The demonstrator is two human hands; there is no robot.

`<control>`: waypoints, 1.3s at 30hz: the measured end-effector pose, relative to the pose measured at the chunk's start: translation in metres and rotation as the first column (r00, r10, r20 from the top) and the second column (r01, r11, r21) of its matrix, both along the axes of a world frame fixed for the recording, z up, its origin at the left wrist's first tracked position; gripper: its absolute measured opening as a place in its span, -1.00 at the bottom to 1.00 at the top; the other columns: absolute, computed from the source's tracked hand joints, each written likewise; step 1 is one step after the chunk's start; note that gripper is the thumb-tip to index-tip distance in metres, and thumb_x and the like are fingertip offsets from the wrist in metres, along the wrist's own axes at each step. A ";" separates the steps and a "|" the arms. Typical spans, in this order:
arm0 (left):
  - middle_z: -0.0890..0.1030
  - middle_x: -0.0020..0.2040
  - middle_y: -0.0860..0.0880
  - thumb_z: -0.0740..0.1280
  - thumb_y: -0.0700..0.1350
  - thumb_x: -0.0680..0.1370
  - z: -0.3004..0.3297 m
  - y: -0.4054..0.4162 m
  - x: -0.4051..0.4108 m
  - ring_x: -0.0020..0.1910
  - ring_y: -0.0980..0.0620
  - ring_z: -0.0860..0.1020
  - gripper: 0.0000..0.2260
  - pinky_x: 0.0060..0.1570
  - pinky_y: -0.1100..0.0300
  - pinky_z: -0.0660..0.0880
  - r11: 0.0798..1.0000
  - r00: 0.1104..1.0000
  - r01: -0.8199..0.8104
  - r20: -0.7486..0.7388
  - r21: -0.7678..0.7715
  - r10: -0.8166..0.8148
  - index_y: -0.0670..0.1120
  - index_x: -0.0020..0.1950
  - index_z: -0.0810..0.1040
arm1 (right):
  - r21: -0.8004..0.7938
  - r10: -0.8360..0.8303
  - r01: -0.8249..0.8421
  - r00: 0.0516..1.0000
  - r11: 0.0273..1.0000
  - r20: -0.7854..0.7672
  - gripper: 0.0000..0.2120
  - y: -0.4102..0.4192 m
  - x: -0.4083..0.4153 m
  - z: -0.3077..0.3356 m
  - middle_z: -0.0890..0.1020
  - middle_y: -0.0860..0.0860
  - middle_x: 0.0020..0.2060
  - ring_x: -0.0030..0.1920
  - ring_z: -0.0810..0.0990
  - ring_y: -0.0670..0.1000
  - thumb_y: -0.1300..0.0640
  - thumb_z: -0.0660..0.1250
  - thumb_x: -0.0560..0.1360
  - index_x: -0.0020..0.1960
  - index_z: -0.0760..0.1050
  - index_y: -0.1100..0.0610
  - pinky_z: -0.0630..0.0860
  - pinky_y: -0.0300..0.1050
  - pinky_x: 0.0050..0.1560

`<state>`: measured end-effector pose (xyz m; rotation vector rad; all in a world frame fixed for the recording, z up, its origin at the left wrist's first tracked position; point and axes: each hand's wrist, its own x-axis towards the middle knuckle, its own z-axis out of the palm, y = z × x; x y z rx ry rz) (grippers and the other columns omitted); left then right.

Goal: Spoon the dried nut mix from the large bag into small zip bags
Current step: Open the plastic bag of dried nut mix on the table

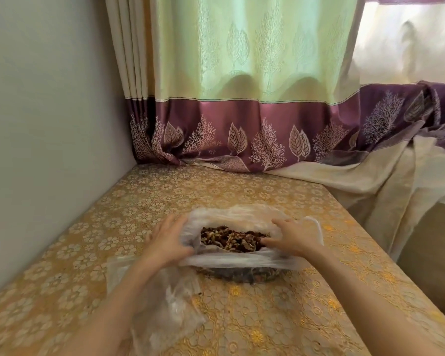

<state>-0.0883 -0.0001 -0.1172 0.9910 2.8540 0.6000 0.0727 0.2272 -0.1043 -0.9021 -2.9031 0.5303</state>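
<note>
left hand (168, 242): grips large bag (242, 217) rim
right hand (292, 237): grips opposite rim
risk: uneven pull tips nut mix (233, 238) onto tabletop (306, 317)

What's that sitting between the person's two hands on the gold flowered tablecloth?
In the head view, the dark dried nut mix shows in the open mouth of the large clear plastic bag, between the left hand and right hand.

Large bag (244, 217) sits on gold floral tablecloth (62, 265), mouth spread wide, nut mix (233, 238) exposed. Left hand (167, 240) grips left rim; right hand (293, 236) grips right rim. Clear small zip bags (170, 304) lie under left forearm. Purple-bordered curtain (242, 98) behind.
</note>
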 end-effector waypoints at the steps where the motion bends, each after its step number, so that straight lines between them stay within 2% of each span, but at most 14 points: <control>1: 0.03 0.52 0.04 0.36 0.15 0.44 0.002 0.003 -0.001 0.47 -0.03 0.07 -0.26 0.38 -0.12 0.10 1.000 1.000 -0.005 0.015 -0.007 0.005 0.08 0.52 0.07 | -0.023 -0.014 0.014 1.000 1.000 -0.015 -0.34 0.001 0.002 0.001 0.35 0.12 0.42 0.36 0.36 0.10 -0.15 0.31 0.50 0.45 0.24 0.18 0.31 -0.08 0.28; 5: 0.27 0.38 0.01 0.24 0.38 0.39 0.006 0.019 0.003 0.36 -0.01 0.23 -0.30 0.29 -0.05 0.24 0.995 0.991 -0.081 -0.112 -0.052 0.074 0.09 0.44 0.25 | -0.093 -0.073 0.069 0.996 0.993 -0.044 -0.77 0.000 0.003 0.000 0.55 0.05 -0.22 -0.19 0.52 0.02 -0.01 0.29 0.53 -0.12 0.48 0.17 0.36 -0.22 -0.30; 8: 0.41 0.21 0.00 0.22 0.25 0.49 0.003 0.030 0.009 0.23 0.02 0.35 -0.58 0.18 0.10 0.29 0.998 0.971 -0.038 -0.232 0.048 0.048 0.04 0.23 0.49 | -0.181 -0.151 0.125 0.978 0.975 -0.140 -0.61 -0.001 0.001 -0.004 0.31 -0.04 -0.51 -0.53 0.25 -0.08 0.14 0.21 0.57 -0.42 0.26 0.11 0.13 -0.31 -0.57; 11: 0.54 -0.01 -0.07 0.22 -0.04 0.58 0.010 0.029 0.007 0.00 -0.02 0.48 -0.78 -0.06 0.21 0.37 0.901 0.991 -0.028 0.127 0.434 -0.030 -0.13 -0.07 0.59 | -0.593 -0.306 0.087 0.911 0.800 -0.278 -0.74 0.005 0.008 0.003 0.39 -0.05 -0.46 -0.55 0.27 -0.12 0.27 0.19 0.54 -0.33 0.38 0.15 0.20 -0.34 -0.55; 12: 0.55 -0.06 -0.09 0.21 -0.08 0.59 0.016 0.024 0.003 -0.07 -0.04 0.50 -0.78 -0.10 0.18 0.42 0.822 0.931 -0.140 0.355 0.552 -0.080 -0.16 -0.11 0.58 | -0.720 -0.340 0.031 0.895 0.693 -0.288 -0.80 0.008 0.012 0.008 0.45 -0.02 -0.41 -0.55 0.33 -0.13 0.27 0.17 0.55 -0.24 0.44 0.19 0.25 -0.35 -0.53; 14: 0.55 -0.14 -0.12 0.17 -0.15 0.60 0.029 0.014 -0.007 -0.17 -0.03 0.51 -0.80 -0.12 0.11 0.47 0.669 0.624 -0.393 0.718 0.631 -0.310 -0.20 -0.12 0.52 | -0.881 -0.411 -0.115 0.851 0.459 -0.326 -0.75 0.015 0.017 0.014 0.53 0.06 -0.36 -0.57 0.38 -0.14 0.29 0.11 0.57 -0.22 0.48 0.25 0.30 -0.35 -0.57; 16: 0.56 -0.21 -0.12 0.16 -0.19 0.60 0.036 0.004 -0.015 -0.20 0.00 0.52 -0.84 -0.09 0.11 0.53 0.587 0.346 -0.532 0.790 0.610 -0.507 -0.21 -0.09 0.49 | -0.941 -0.483 -0.216 0.815 0.259 -0.320 -0.63 0.020 0.018 0.016 0.56 0.12 -0.39 -0.56 0.45 -0.10 0.31 0.08 0.58 -0.35 0.47 0.24 0.39 -0.32 -0.56; 19: 0.59 -0.28 -0.09 0.18 -0.23 0.54 0.033 0.000 -0.018 -0.26 0.05 0.57 -0.83 -0.10 0.13 0.56 0.479 0.157 -0.689 0.757 0.543 -0.634 -0.23 0.10 0.46 | -0.967 -0.553 -0.249 0.800 0.046 -0.232 -0.68 0.020 0.012 0.015 0.52 0.08 -0.50 -0.59 0.49 -0.08 0.28 0.12 0.57 -0.31 0.50 0.24 0.42 -0.27 -0.62; 25: 0.49 -0.46 -0.15 0.19 -0.34 0.43 0.028 -0.002 -0.018 -0.58 -0.01 0.50 -0.79 -0.60 0.19 0.50 0.549 0.179 -0.694 0.849 0.467 -0.497 -0.29 0.04 0.46 | -0.994 -0.616 -0.102 0.786 -0.044 -0.054 -0.89 0.028 0.007 0.007 0.45 0.07 -0.52 -0.55 0.46 0.01 0.20 0.30 0.38 -0.28 0.49 0.24 0.49 -0.13 -0.50; 31: 0.54 -0.37 -0.16 0.29 -0.21 0.42 0.025 -0.004 -0.024 -0.38 -0.09 0.53 -0.80 -0.34 0.02 0.59 0.738 0.192 -0.548 0.918 0.393 -0.347 -0.26 0.01 0.51 | -0.971 -0.704 -0.137 0.709 -0.195 0.041 -0.93 0.034 0.006 -0.002 0.45 0.10 -0.50 -0.60 0.44 0.03 0.30 0.29 0.31 -0.21 0.42 0.26 0.48 -0.12 -0.58; 34: 0.55 -0.30 -0.18 0.27 -0.20 0.52 0.019 -0.007 -0.027 -0.32 -0.10 0.54 -0.83 -0.29 0.01 0.58 0.768 0.256 -0.526 0.929 0.366 -0.267 -0.27 0.03 0.51 | -0.978 -0.723 -0.158 0.691 -0.135 -0.012 -0.86 0.033 0.012 -0.001 0.51 0.16 -0.41 -0.52 0.51 0.08 0.27 0.25 0.40 -0.06 0.44 0.27 0.49 -0.08 -0.49; 35: 0.55 -0.25 -0.19 0.26 -0.21 0.54 0.018 -0.007 -0.027 -0.30 -0.09 0.53 -0.82 -0.27 0.03 0.57 0.776 0.293 -0.497 0.917 0.388 -0.271 -0.28 0.07 0.51 | -0.993 -0.707 -0.115 0.704 -0.012 -0.072 -0.83 0.032 0.013 -0.001 0.51 0.18 -0.31 -0.44 0.51 0.08 0.26 0.23 0.43 0.00 0.43 0.28 0.48 -0.07 -0.45; 37: 0.52 -0.09 -0.19 0.26 -0.19 0.56 0.020 -0.005 -0.024 -0.27 -0.03 0.53 -0.79 -0.31 0.11 0.52 0.787 0.519 -0.406 0.826 0.465 -0.221 -0.27 0.14 0.47 | -0.882 -0.614 0.070 0.744 0.465 -0.264 -0.79 0.027 0.013 0.001 0.52 0.25 -0.08 -0.26 0.54 0.13 0.26 0.19 0.51 0.10 0.42 0.33 0.51 -0.01 -0.31; 39: 0.45 0.12 -0.11 0.26 -0.10 0.58 0.021 -0.002 -0.017 -0.04 0.01 0.47 -0.67 -0.12 0.09 0.49 0.823 0.855 -0.267 0.518 0.501 -0.038 -0.14 0.32 0.35 | -0.434 -0.405 0.226 0.830 0.872 -0.383 -0.73 0.024 0.014 0.003 0.55 0.22 0.12 -0.02 0.55 0.11 0.21 0.21 0.56 0.22 0.43 0.30 0.50 -0.02 -0.03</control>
